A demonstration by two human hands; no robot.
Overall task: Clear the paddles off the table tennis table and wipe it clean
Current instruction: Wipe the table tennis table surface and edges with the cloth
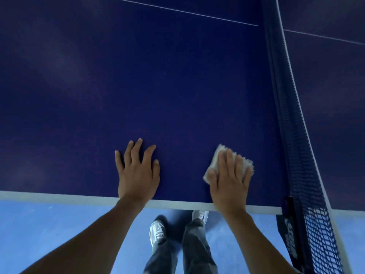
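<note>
Right grip point(230, 180), fingers straight, presses the white cloth point(220, 152) onto the worktop point(158, 86); left grip point(137, 171) lies flat, fingers spread.

Matt blue table point(138, 86), fuzzy white cloth point(245, 163), woven mesh net point(302, 155)

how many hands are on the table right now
2. The left hand lies flat on the blue table near its edge; the right hand presses a white cloth beside it, closer to the net.
</note>
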